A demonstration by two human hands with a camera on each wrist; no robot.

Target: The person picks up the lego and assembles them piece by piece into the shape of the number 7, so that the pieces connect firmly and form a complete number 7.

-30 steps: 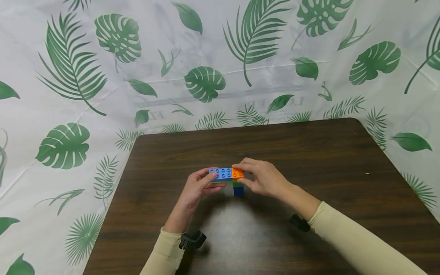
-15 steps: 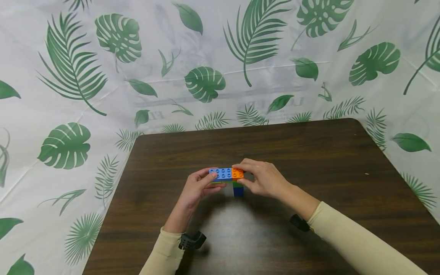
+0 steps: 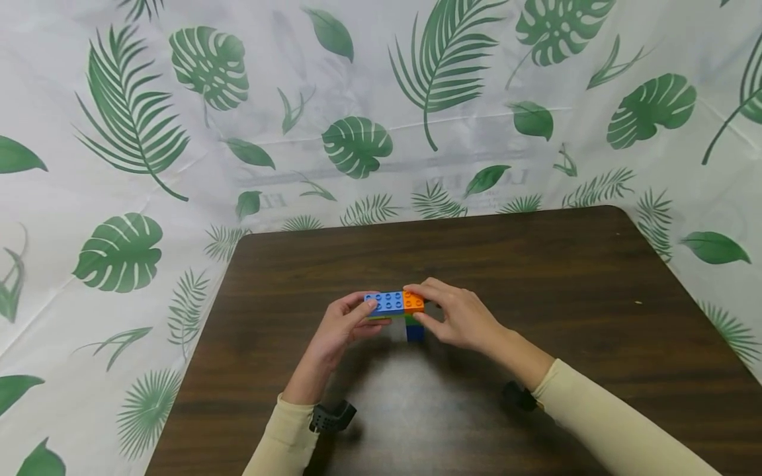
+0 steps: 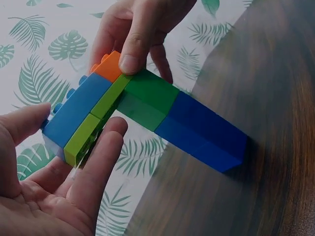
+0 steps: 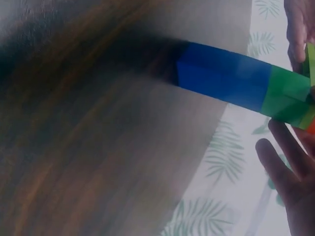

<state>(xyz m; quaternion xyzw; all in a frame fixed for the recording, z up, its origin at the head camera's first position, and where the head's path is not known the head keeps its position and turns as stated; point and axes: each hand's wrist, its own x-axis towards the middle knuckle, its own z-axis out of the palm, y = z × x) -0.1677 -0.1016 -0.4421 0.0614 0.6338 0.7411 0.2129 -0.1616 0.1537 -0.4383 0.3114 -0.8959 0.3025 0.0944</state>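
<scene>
The brick stack (image 3: 395,311) stands near the middle of the dark wooden table (image 3: 536,277): a column of dark blue bricks (image 4: 206,132) with a green brick (image 4: 147,96) above it, then a lime plate (image 4: 91,125), and on top a blue brick (image 3: 383,302) with an orange brick (image 3: 413,301) at its 3 o'clock end. The left hand (image 3: 342,324), at 9 o'clock of the stack, pinches the overhanging blue and lime end, thumb on the studs and fingers (image 4: 101,162) curled under it. The right hand (image 3: 461,314), at 3 o'clock, pinches the orange end, its thumb (image 4: 135,42) pressing the side where orange meets lime. I judge the plastic hard, stiff and light, with smooth faces that could slip; the top bar overhangs a narrow column, so the build looks top-heavy and apt to split at a seam, and a hold at both ends of the bar seems soundest. The head view shows only the studded top and the stack's place on the table, with a leaf-print cloth (image 3: 149,165) beyond; the left wrist view shows the layers in order; the right wrist view shows the column's foot meeting the table.
</scene>
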